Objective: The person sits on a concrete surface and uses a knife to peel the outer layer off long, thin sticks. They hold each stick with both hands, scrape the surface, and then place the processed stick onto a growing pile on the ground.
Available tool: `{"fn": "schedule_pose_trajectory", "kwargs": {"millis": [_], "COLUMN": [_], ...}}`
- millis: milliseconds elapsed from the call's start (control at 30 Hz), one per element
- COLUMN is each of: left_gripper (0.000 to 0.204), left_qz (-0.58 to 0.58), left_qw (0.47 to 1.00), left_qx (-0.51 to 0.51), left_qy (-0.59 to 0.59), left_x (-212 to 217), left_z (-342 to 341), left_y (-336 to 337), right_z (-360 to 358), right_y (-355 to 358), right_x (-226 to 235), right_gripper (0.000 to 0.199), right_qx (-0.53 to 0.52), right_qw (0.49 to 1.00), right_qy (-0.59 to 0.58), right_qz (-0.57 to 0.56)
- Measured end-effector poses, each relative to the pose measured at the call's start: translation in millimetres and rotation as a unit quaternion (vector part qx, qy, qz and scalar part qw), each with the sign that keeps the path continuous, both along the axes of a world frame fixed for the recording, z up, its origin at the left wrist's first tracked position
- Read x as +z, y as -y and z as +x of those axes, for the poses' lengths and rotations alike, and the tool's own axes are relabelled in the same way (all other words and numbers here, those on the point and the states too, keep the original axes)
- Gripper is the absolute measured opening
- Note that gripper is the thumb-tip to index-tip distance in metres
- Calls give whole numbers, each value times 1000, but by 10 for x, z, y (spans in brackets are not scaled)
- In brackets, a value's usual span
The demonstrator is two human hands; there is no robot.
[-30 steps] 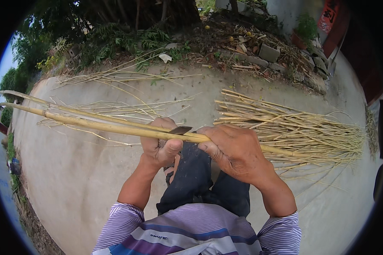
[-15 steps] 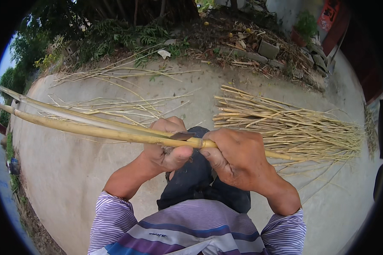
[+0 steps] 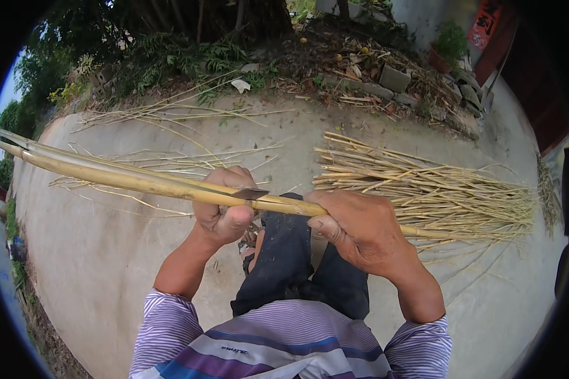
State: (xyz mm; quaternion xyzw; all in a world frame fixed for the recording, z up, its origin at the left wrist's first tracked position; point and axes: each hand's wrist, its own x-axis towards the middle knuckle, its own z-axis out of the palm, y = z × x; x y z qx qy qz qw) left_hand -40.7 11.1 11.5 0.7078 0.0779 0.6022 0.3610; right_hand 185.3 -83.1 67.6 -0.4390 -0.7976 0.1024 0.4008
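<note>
Fingers of the right hand [image 3: 368, 232] clamp a yellow cane [image 3: 152, 184]; those of the left hand [image 3: 215, 222] curl behind it, exact grip hidden, beside a blade [image 3: 251, 194] in its split. Stalks [image 3: 423, 192] lie beyond the right fingers.

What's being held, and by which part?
A split yellow cane: left grip on its split part beside a dark blade, right grip farther right. Whether the blade is held too, I can't tell.

I'm standing outside in a yard, with hard grey ground [image 3: 107, 265], green bushes [image 3: 164, 60], a potted plant [image 3: 450, 44] and a pale wall [image 3: 422, 22].
</note>
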Motion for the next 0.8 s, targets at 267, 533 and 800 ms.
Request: {"fn": "schedule_pose_trajectory", "kwargs": {"millis": [267, 533, 800], "left_gripper": [44, 43, 43], "left_qz": [-2, -131, -118], "left_qw": [999, 979, 980], "left_qx": [30, 50, 56], "left_qy": [-19, 147, 152], "left_x": [-377, -273, -396], "left_z": [81, 82, 3], "left_y": [195, 337, 265], "right_z": [-178, -166, -246], "right_y": [18, -46, -141], "right_x": [73, 233, 316], "right_gripper": [19, 17, 19], "right_qx": [30, -6, 10], "right_qw": [997, 994, 989], "right_qy": [28, 97, 124], "right_qz": [-65, -43, -77]}}
